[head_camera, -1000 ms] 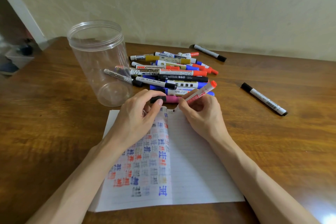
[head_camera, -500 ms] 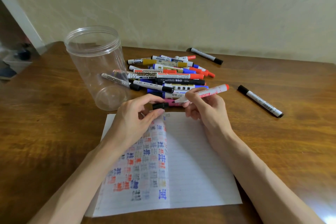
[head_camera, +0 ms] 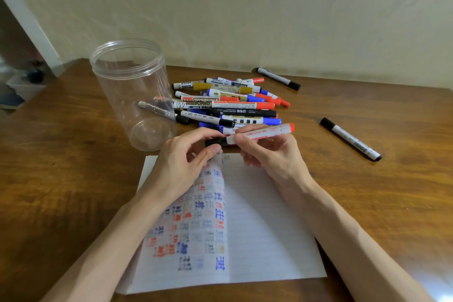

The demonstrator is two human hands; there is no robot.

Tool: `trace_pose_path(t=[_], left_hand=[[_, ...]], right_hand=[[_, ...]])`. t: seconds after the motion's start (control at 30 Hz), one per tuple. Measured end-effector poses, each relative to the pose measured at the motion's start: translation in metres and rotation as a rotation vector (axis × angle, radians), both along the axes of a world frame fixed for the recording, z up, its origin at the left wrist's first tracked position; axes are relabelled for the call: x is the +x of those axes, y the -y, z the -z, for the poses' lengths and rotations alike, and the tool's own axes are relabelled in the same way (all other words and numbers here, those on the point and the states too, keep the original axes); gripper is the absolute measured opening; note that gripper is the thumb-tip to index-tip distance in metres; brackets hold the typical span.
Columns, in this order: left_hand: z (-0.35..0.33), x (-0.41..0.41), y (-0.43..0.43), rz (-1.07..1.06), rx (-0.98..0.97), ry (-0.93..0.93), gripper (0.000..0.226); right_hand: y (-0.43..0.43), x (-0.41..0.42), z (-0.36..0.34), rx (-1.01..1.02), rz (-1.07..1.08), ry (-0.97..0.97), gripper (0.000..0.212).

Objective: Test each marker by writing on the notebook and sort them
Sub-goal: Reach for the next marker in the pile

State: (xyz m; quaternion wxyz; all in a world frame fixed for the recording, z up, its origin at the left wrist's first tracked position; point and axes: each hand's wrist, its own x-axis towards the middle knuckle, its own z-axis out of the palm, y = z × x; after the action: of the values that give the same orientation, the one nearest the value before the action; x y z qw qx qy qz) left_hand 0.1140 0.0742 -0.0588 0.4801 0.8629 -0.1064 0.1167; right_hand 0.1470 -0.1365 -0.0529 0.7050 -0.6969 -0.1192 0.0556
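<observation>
Marker [head_camera: 267, 131] in right hand [head_camera: 272, 154], cap [head_camera: 215, 141] in left hand [head_camera: 186, 162]

left grip [head_camera: 186, 164]: curled, pinching | right grip [head_camera: 269, 154]: curled, pinching | grips nearly touching

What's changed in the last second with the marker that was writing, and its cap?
The right hand lifted the red-ended marker off the notebook and swung it level, tip toward the left hand, which keeps pinching the black cap; tip and cap now meet. The jar and marker pile stayed put.
</observation>
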Motion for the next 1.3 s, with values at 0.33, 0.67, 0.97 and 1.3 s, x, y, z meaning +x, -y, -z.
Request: trace_pose_path(t=[0.33, 0.67, 0.97, 1.3], left_hand=[[-0.002, 0.000, -0.003, -0.041, 0.032, 0.049, 0.027], [0.001, 0.001, -0.003, -0.115, -0.022, 0.088, 0.027], [-0.002, 0.002, 0.004, -0.142, -0.013, 0.126, 0.024], [-0.004, 0.002, 0.000, -0.122, -0.010, 0.126, 0.025]], right_hand=[[0.025, 0.013, -0.012, -0.169, -0.052, -0.097, 0.022], [0.026, 0.010, -0.006, -0.403, -0.118, 0.331, 0.020], [0.018, 0.005, 0.000, -0.315, -0.042, 0.335, 0.016], [0.019, 0.003, -0.005, -0.366, -0.068, 0.379, 0.021]])
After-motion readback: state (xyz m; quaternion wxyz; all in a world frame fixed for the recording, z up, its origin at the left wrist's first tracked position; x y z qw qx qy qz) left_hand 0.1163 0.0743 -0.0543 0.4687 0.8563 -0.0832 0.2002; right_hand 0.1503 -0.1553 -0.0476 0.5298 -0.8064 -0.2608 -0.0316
